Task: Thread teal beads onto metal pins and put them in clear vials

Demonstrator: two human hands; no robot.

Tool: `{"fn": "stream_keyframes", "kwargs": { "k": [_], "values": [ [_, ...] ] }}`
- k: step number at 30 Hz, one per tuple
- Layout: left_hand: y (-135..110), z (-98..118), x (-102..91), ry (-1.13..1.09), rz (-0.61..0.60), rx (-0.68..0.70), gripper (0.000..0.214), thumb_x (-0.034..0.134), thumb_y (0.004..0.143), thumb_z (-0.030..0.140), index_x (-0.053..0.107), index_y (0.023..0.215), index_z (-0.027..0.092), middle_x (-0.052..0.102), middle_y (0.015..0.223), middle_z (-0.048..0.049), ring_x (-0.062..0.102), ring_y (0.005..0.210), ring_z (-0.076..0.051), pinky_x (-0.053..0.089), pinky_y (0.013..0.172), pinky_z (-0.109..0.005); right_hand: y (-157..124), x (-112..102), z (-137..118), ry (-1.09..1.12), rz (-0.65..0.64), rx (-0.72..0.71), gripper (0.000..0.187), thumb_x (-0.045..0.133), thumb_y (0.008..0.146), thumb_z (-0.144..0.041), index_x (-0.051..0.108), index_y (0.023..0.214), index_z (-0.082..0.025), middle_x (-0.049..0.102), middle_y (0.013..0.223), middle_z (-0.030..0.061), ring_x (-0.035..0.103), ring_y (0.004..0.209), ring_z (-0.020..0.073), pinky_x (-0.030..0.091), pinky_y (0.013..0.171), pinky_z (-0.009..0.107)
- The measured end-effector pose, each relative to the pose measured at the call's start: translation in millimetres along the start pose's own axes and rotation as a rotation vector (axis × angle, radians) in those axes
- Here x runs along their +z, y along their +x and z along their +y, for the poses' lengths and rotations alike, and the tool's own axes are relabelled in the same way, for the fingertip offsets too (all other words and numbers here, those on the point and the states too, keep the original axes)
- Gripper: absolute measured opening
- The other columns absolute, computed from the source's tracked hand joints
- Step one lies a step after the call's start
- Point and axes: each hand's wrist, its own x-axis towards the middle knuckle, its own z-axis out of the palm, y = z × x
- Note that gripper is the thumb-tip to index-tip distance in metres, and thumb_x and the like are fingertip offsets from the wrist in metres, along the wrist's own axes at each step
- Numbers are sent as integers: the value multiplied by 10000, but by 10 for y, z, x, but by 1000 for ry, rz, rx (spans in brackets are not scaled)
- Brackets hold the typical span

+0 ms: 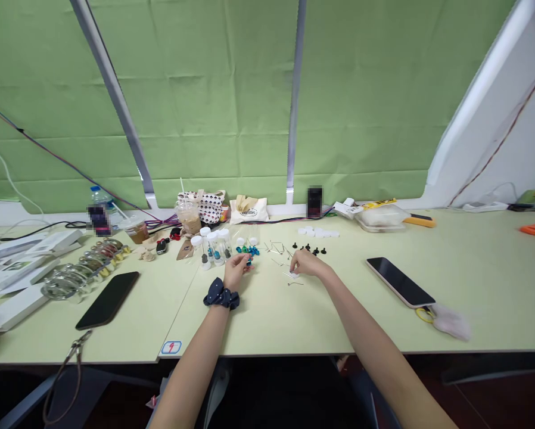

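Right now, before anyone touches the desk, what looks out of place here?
A brown cord with a metal clip dangles over the front edge of the pale green desk at the left, loose and easy to snag.

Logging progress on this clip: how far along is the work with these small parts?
Done-looking: clear vials with white caps stand grouped, beads inside some. In hand: the left hand pinches a small blue bead; the right hand covers a small white piece. Left: teal beads, black knobs, white discs and bent wire pins lie loose.
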Motion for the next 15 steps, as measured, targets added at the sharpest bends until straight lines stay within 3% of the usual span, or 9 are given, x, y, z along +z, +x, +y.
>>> {"fn": "stream_keyframes", "kwargs": {
  "k": [15],
  "values": [
    [12,-25,-13,1,-10,4,513,697,607,549,667,887,120,671,901,-110,619,592,-130,448,517,-227,-20,-8,-21,-8,-16,7,275,628,651,-32,753,836,-194,702,842,61,628,785,162,412,643,191]
  ]
}}
